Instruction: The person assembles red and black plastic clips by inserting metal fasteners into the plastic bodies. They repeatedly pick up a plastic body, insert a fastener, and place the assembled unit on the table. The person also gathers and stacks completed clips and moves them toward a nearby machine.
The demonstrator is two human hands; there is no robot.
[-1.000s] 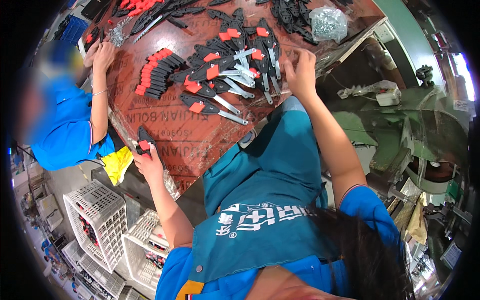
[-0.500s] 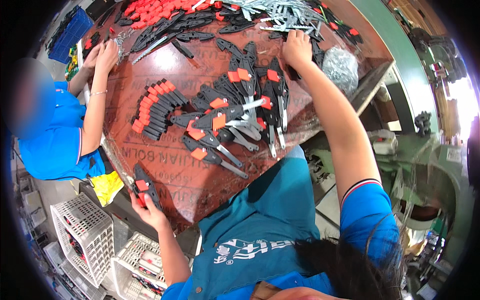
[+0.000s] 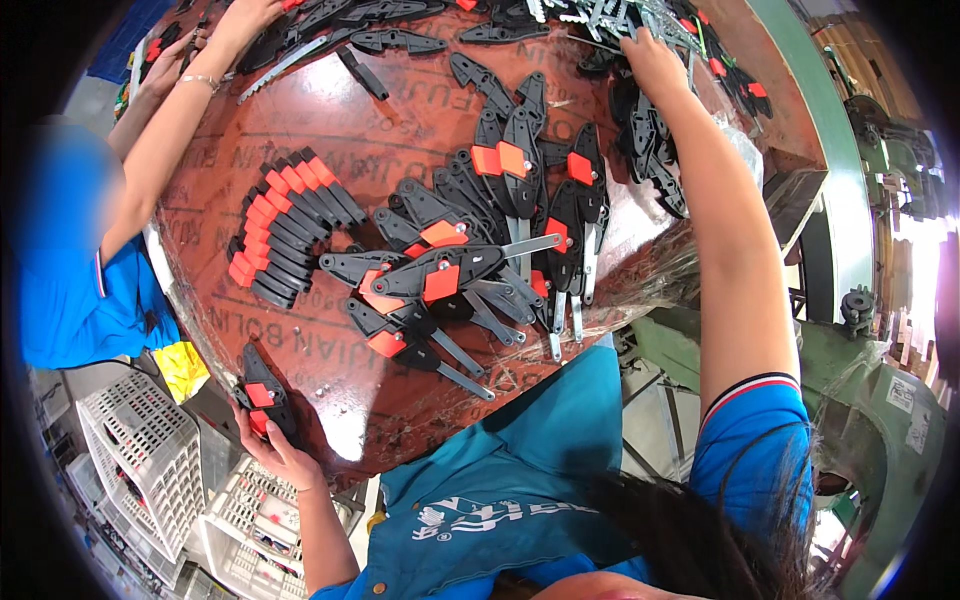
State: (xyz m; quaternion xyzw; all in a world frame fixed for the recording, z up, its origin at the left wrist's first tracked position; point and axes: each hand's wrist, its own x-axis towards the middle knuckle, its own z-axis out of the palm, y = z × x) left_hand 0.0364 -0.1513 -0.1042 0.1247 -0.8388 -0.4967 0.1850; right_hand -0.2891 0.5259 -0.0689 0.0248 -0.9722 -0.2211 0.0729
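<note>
My left hand (image 3: 281,459) holds a black plastic handle half with two red pieces (image 3: 260,396) at the table's near left edge. Its fingers wrap around the lower end. Far to the right, my right hand (image 3: 656,66) reaches into the pile of toothed silvery metal blades (image 3: 606,20). Its fingertips are bent down among the blades, and what they pinch is hidden. Between my arms lies a heap of black handles with orange-red tabs and grey metal strips (image 3: 440,283). To the left of the heap stands a curved row of black-and-red pieces (image 3: 285,205).
A co-worker's hand (image 3: 245,20) reaches over the far left of the table. Loose black handle halves (image 3: 400,42) lie along the back, and more (image 3: 648,150) lie beside my right forearm. White plastic crates (image 3: 150,450) stand below left. Green machinery (image 3: 860,430) is at the right.
The view has shifted, with the table appearing closer. My right hand has moved slightly farther over the blades. My left hand keeps its hold. A co-worker's hand has stretched toward the back pile.
</note>
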